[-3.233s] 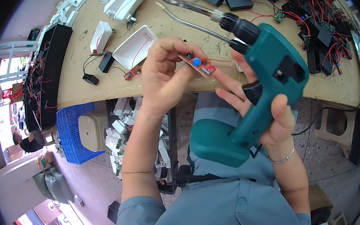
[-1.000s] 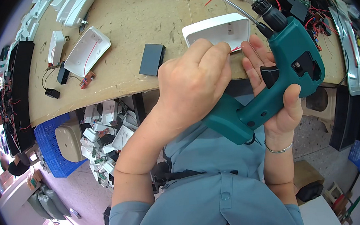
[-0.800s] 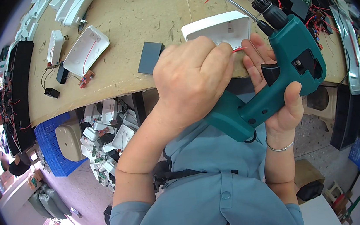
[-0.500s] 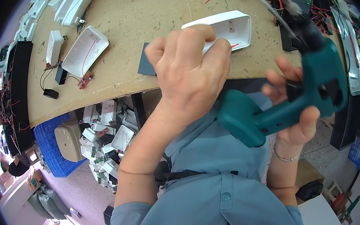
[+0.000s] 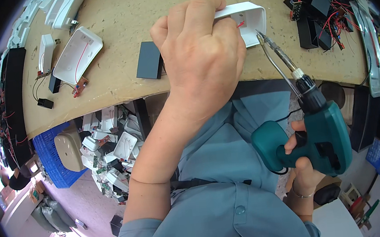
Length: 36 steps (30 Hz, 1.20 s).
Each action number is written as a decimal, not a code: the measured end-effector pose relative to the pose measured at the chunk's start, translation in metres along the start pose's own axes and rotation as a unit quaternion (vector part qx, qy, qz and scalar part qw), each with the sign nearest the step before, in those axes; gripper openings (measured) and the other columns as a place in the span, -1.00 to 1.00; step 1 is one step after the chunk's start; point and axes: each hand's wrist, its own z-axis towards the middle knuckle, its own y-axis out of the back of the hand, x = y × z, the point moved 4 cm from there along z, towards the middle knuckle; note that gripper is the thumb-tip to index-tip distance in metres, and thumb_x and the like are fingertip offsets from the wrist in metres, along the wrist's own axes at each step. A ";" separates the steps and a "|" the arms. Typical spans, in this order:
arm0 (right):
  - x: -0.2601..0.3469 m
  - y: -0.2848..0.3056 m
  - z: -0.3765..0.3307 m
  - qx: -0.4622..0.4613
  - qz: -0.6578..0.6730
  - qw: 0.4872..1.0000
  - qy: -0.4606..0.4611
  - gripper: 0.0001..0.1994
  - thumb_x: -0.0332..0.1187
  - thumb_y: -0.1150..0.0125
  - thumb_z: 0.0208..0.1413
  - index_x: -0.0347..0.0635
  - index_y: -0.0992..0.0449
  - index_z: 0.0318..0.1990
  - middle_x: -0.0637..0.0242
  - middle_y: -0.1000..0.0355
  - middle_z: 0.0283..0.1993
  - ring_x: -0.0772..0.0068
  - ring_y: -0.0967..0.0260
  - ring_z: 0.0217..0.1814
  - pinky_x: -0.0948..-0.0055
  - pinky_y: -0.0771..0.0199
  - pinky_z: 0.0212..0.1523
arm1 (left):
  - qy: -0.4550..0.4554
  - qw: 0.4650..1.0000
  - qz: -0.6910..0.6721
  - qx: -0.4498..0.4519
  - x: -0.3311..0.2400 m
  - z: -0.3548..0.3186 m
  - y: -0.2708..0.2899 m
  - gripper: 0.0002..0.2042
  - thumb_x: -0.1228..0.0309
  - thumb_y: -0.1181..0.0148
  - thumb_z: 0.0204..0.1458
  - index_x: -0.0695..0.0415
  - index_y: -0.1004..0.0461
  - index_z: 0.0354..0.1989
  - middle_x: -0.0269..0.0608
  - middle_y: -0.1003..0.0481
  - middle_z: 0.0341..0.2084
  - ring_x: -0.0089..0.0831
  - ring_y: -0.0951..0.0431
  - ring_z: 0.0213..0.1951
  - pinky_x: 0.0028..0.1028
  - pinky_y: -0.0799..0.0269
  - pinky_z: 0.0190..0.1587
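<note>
Left hand [image 5: 200,57] clamped over a white plastic housing [image 5: 248,20], fingers curled down across its top and pressing it against the bench [image 5: 142,12] near the middle of the front edge; open cavity of the housing left showing past the knuckles, with a short red wire inside. Right hand [image 5: 303,164] wrapped tight round the grip of a teal electric screwdriver [image 5: 317,137], held off the bench below its front edge, well in front of the torso. Long bit [image 5: 276,56] of the screwdriver angled up and leftward, tip just at the open rim of the housing; whether touching, impossible to tell. Flat black rectangular block [image 5: 150,66] lying just beside the left hand, toward the bench's left. Farther left, another white housing shell [image 5: 76,54] lying open with a red wire and a small circuit board at its corner, and a white plug-like piece [image 5: 45,52] near the left edge. Heap of black modules with red wires [image 5: 315,10] crowded at the right end of the bench. Blue crate [image 5: 52,156] and loose white shells seen on the floor beneath the left part of the bench.
</note>
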 end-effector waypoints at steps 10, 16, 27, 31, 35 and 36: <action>-0.008 -0.003 0.015 0.026 0.044 0.999 0.014 -0.34 -0.13 -0.32 -0.19 -0.47 -0.20 -0.06 0.02 -0.32 -0.25 0.51 -0.32 -0.47 0.64 -0.33 -0.53 | -0.010 1.000 0.027 -0.013 -0.002 0.000 -0.003 -0.94 0.54 -0.11 -0.44 0.18 -0.36 -0.72 -0.33 -0.35 -0.36 -0.38 -0.30 -0.26 -0.39 -0.05 -0.24; -0.008 -0.005 0.020 0.035 0.051 0.998 0.015 -0.33 -0.15 -0.32 -0.19 -0.47 -0.18 -0.04 0.03 -0.31 -0.27 0.51 -0.31 -0.46 0.64 -0.34 -0.52 | -0.003 1.000 0.015 -0.012 0.001 -0.003 -0.003 -0.94 0.53 -0.09 -0.45 0.19 -0.34 -0.73 -0.33 -0.35 -0.36 -0.37 -0.29 -0.25 -0.39 -0.05 -0.23; -0.003 -0.004 0.024 0.043 0.019 0.999 0.001 -0.33 -0.17 -0.32 -0.19 -0.45 -0.17 -0.02 0.06 -0.31 -0.29 0.49 -0.30 -0.47 0.60 -0.34 -0.52 | 0.007 1.000 0.017 0.009 0.001 -0.007 -0.003 -0.94 0.51 -0.11 -0.43 0.18 -0.40 -0.68 -0.33 -0.35 -0.36 -0.39 -0.29 -0.25 -0.39 -0.04 -0.24; -0.002 -0.003 0.023 0.051 0.009 0.999 0.002 -0.36 -0.19 -0.32 -0.17 -0.45 -0.17 -0.04 0.08 -0.31 -0.33 0.47 -0.30 -0.48 0.56 -0.34 -0.51 | 0.011 1.000 0.014 0.011 0.001 -0.008 -0.005 -0.93 0.51 -0.12 -0.43 0.17 -0.40 -0.67 -0.33 -0.35 -0.36 -0.39 -0.29 -0.25 -0.39 -0.04 -0.24; 0.006 -0.003 0.021 0.029 -0.018 0.999 -0.008 -0.38 -0.19 -0.31 -0.17 -0.46 -0.18 -0.06 0.11 -0.32 -0.37 0.47 -0.29 -0.49 0.54 -0.34 -0.51 | 0.015 1.000 0.010 0.012 0.001 -0.008 -0.008 -0.93 0.51 -0.12 -0.43 0.17 -0.41 -0.67 -0.33 -0.36 -0.36 -0.39 -0.29 -0.25 -0.39 -0.04 -0.24; 0.008 -0.003 0.021 0.027 -0.031 0.999 -0.010 -0.38 -0.19 -0.31 -0.17 -0.46 -0.19 -0.06 0.12 -0.32 -0.38 0.47 -0.30 -0.50 0.54 -0.34 -0.51 | 0.015 1.000 0.008 0.012 0.001 -0.008 -0.008 -0.93 0.51 -0.12 -0.43 0.17 -0.41 -0.67 -0.33 -0.36 -0.36 -0.39 -0.29 -0.25 -0.40 -0.04 -0.24</action>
